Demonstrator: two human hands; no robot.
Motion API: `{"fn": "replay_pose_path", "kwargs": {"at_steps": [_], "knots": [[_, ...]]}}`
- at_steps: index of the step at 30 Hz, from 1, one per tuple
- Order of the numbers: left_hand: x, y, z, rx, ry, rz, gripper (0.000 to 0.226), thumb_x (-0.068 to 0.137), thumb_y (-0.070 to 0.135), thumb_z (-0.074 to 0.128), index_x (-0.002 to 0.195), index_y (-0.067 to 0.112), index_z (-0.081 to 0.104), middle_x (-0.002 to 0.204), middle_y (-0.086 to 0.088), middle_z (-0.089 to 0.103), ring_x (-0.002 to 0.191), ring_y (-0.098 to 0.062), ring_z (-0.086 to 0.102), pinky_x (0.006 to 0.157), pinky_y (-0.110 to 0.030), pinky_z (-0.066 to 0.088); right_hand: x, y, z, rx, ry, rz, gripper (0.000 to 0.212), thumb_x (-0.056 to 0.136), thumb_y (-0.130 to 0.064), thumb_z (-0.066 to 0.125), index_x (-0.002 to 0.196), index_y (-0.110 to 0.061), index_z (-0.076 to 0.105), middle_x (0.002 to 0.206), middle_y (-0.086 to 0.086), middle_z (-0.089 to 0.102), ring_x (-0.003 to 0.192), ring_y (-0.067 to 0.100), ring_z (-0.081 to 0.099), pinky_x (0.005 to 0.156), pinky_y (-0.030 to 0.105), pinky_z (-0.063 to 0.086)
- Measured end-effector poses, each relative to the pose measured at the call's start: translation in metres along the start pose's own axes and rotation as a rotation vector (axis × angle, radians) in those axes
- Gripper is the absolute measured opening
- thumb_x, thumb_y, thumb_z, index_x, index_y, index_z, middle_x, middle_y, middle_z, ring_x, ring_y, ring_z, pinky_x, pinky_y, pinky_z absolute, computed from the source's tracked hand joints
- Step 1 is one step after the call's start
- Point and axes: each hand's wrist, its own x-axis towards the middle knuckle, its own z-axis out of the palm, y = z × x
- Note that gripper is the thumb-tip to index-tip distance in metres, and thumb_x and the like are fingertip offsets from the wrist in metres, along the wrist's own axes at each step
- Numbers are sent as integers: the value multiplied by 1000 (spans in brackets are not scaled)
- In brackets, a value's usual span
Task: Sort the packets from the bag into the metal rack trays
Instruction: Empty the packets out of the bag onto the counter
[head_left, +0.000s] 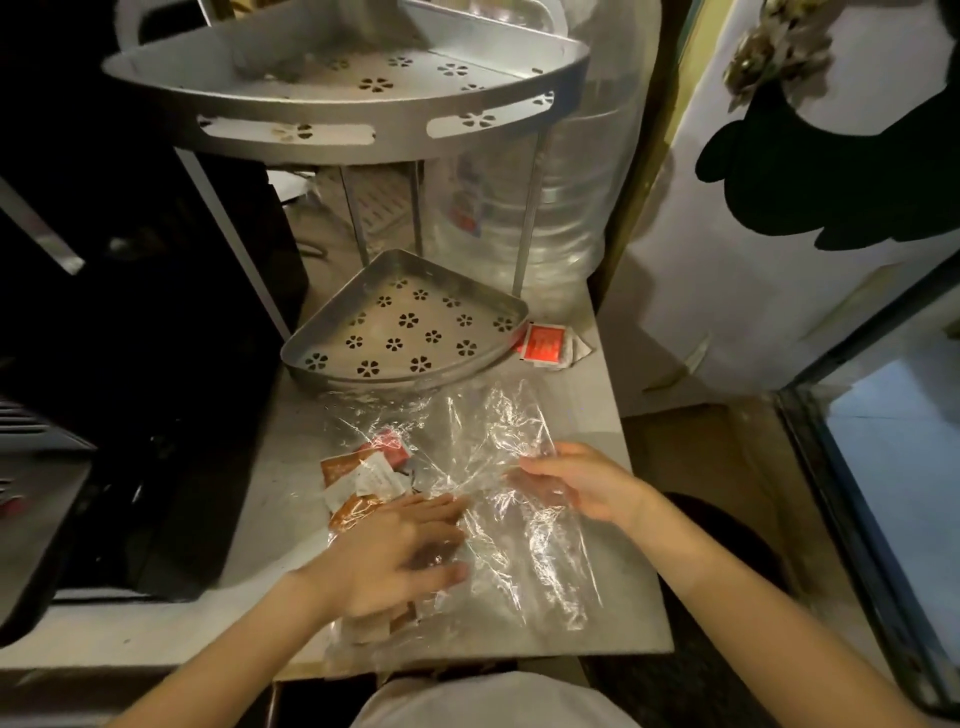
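Note:
A clear plastic bag (498, 441) lies crumpled on the grey counter in front of me. Brown, white and red packets (363, 478) show through its left side. My left hand (400, 556) lies flat over the bag's left part, fingers straight, partly covering the packets. My right hand (576, 488) pinches the film at the bag's right side. The metal rack's lower tray (405, 325), perforated with flower holes, stands just behind the bag and holds nothing. Its upper tray (353, 88) hangs above. Red and white packets (545, 345) lie on the counter beside the lower tray's right corner.
A large clear water jug (550, 208) stands behind the rack on the right. A dark appliance (130, 260) fills the left side. The counter's right edge (623, 467) drops off beside a white wall and a glass panel (893, 467).

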Motion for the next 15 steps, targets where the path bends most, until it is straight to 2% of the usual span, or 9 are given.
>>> {"fn": "replay_pose_path", "kwargs": {"at_steps": [2, 3, 5, 6, 8, 10, 11, 13, 15], "knots": [[6, 4, -5, -32, 76, -29, 51, 86, 57, 37, 116, 23, 59, 140, 13, 43, 125, 0, 41, 103, -19, 34, -1, 0, -4, 47, 22, -17, 25, 79, -2, 68, 101, -5, 56, 81, 6, 75, 73, 13, 71, 65, 18, 55], [10, 5, -7, -27, 141, -56, 46, 88, 49, 36, 118, 22, 59, 136, 9, 49, 121, -7, 49, 101, -23, 39, -2, -1, -7, 13, 49, -47, 35, 78, -3, 69, 108, -7, 52, 93, 8, 73, 81, 15, 71, 73, 19, 54], [22, 4, -8, 68, 348, -121, 46, 89, 37, 32, 123, 17, 55, 132, -2, 54, 117, -19, 55, 100, -33, 42, -6, -5, -9, -190, 144, -114, 65, 75, -7, 73, 131, -4, 40, 121, 4, 57, 99, 18, 62, 85, 22, 49], [29, 4, -10, 136, 425, -178, 48, 89, 36, 31, 126, 15, 52, 135, -6, 52, 121, -24, 52, 102, -41, 41, -8, -7, -8, -280, 192, -160, 71, 74, -7, 74, 135, -6, 37, 125, 3, 51, 102, 18, 58, 86, 22, 48], [41, 5, -15, 228, 463, -337, 60, 90, 45, 21, 140, 13, 32, 149, -8, 29, 138, -26, 27, 113, -47, 20, -11, -15, -2, -404, 246, -250, 78, 75, -5, 72, 139, -12, 28, 128, 4, 43, 113, 18, 48, 92, 26, 43], [49, 2, -11, 241, 426, -466, 70, 86, 54, -1, 145, 17, -2, 152, -4, -7, 141, -21, -9, 113, -39, -7, -9, -22, 3, -596, 320, -388, 91, 72, -7, 71, 143, -19, 16, 143, 6, 32, 131, 23, 32, 104, 33, 32], [52, 0, -7, 257, 392, -505, 70, 83, 55, -9, 142, 18, -12, 150, -3, -17, 139, -20, -18, 111, -37, -14, -7, -27, 6, -710, 373, -459, 95, 71, -10, 72, 144, -20, 13, 147, 5, 26, 136, 24, 25, 109, 36, 28], [58, -4, 1, 311, 341, -541, 70, 82, 55, -14, 139, 17, -20, 149, -4, -23, 137, -20, -24, 108, -38, -19, -3, -38, 15, -936, 465, -576, 94, 74, -21, 71, 146, -19, 10, 153, 4, 20, 140, 24, 15, 114, 39, 20], [62, -7, 7, 315, 317, -559, 68, 85, 54, -10, 140, 16, -19, 151, -4, -21, 137, -19, -25, 108, -38, -19, 2, -49, 27, -1111, 478, -712, 77, 84, -25, 62, 146, -15, 16, 154, 4, 20, 143, 21, 13, 116, 35, 11]]}}
